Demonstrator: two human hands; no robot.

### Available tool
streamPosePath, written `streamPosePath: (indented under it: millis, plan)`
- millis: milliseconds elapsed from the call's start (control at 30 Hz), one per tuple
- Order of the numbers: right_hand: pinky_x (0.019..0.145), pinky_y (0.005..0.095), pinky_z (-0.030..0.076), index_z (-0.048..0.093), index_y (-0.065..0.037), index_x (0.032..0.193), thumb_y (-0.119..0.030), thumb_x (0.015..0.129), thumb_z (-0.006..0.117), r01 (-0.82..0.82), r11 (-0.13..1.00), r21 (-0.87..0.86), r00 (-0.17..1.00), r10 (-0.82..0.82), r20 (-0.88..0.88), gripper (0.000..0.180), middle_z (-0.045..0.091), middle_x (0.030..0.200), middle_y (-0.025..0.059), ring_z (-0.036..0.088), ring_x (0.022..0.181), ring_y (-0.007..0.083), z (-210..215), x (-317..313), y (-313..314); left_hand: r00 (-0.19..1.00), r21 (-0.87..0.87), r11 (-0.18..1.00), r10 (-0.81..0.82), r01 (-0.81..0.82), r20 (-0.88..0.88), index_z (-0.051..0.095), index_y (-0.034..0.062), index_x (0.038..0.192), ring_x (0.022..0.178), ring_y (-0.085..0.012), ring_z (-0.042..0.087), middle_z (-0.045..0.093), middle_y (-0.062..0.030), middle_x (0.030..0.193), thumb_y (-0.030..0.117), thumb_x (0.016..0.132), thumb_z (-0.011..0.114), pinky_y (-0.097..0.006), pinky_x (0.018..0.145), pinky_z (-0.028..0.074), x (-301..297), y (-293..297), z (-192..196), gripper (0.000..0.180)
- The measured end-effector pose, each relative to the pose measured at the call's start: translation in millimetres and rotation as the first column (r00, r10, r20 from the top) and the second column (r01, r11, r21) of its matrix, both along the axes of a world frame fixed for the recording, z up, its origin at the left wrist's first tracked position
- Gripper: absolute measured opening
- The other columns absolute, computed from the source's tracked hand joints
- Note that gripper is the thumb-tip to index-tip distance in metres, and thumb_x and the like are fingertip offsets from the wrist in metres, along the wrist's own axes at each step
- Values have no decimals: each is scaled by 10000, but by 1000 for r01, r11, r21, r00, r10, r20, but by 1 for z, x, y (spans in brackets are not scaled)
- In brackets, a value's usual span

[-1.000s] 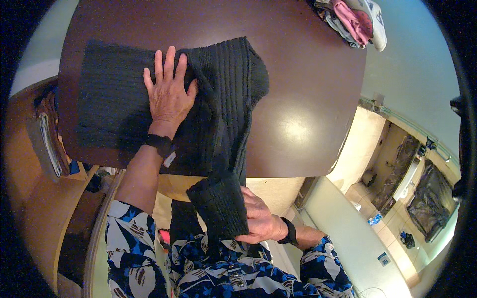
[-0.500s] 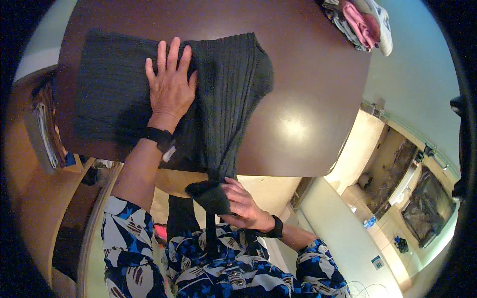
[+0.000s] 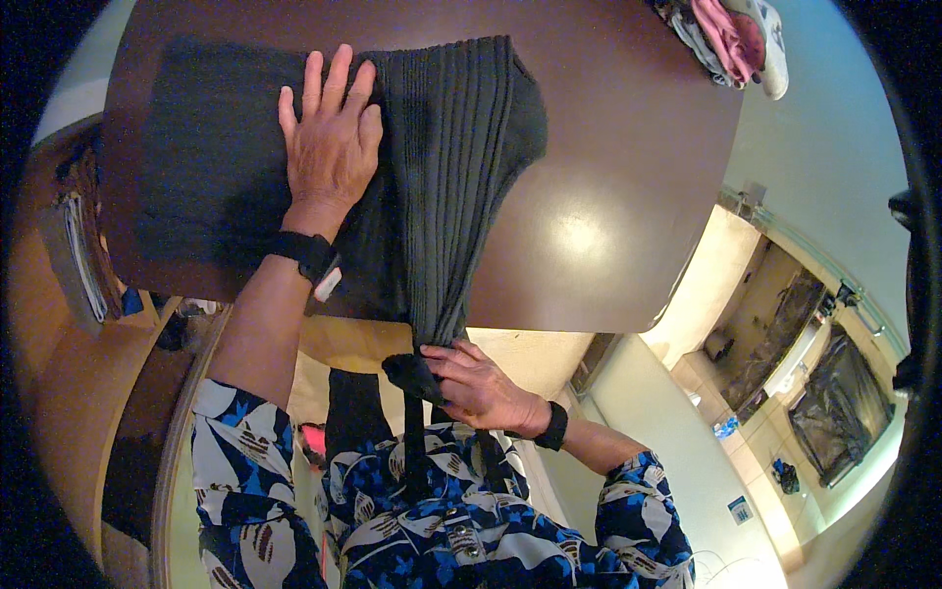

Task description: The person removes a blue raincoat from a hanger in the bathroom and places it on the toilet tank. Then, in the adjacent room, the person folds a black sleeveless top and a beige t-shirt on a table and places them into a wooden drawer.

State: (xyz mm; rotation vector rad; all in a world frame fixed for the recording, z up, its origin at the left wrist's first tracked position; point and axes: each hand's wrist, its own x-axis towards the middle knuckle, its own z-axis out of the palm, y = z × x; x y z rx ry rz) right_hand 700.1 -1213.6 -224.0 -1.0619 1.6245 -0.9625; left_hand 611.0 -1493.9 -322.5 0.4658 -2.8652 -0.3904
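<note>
A dark ribbed knit garment (image 3: 451,167) lies spread over the brown table (image 3: 608,196), reaching past its near edge. My left hand (image 3: 332,147) rests flat on the cloth with fingers stretched out. Off the table's near edge, my right hand (image 3: 481,386) grips a narrow part of the garment that looks like a sleeve; its loose end droops to the left of my fingers. A small white tag (image 3: 329,285) shows on the garment beside my left wrist.
Folded clothes (image 3: 721,39), pink, grey and white, lie at the table's far right corner. A shelf with a stack of folded items (image 3: 83,255) stands on the left. Farther right, a black plastic-covered object (image 3: 842,407) is on the tiled floor.
My right hand has shifted slightly up toward the table edge, and less of the loose end hangs out of it. My left hand stays flat on the garment.
</note>
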Motion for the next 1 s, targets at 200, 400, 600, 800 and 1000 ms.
streamPosePath:
  millis: [200, 400, 600, 800, 1000]
  plan:
    - [1060, 515, 181, 571, -65, 744, -102, 715, 606, -78, 997, -16, 988, 75, -137, 59, 536, 1082, 85, 408, 1224, 267, 11, -7, -12, 1000, -24, 1000, 4, -4, 13, 487, 147, 1261, 1352, -265, 222, 324, -32, 1435, 272, 873, 462, -546, 1053, 164, -1, 2, 1, 408]
    - [942, 462, 332, 505, -105, 691, -154, 733, 543, -272, 945, -181, 950, 235, -203, 75, 431, 760, 52, 483, 789, 202, 28, -22, -25, 1000, -39, 999, 11, -10, 19, 480, 152, 1265, 1351, -265, 220, 323, -34, 1432, 278, 861, 495, -544, 1051, 171, 0, 0, 2, 423]
    - [608, 319, 399, 486, -97, 724, -179, 679, 557, -265, 926, -270, 938, 183, -294, 118, 460, 761, 52, 503, 752, 198, 21, -23, -38, 999, -29, 1000, 11, -9, 44, 466, 157, 1273, 1348, -266, 226, 315, -32, 1433, 266, 860, 513, -541, 1048, 179, -3, 2, 6, 430]
    - [678, 360, 388, 485, -92, 726, -202, 677, 546, -213, 911, -352, 965, 140, -222, 135, 455, 751, 51, 500, 754, 219, 24, -14, -44, 1000, -30, 999, 12, -12, 27, 476, 166, 1263, 1345, -263, 228, 326, -32, 1425, 283, 847, 538, -542, 1047, 181, -5, 3, 5, 437]
    - [898, 482, 397, 533, -58, 806, -176, 736, 551, 63, 836, -545, 994, -99, -36, 138, 572, 982, 157, 551, 1002, 316, 55, -4, -45, 999, -42, 999, 19, -17, 34, 476, 160, 1263, 1342, -266, 237, 335, -35, 1420, 281, 853, 533, -541, 1045, 185, -4, 4, 3, 432]
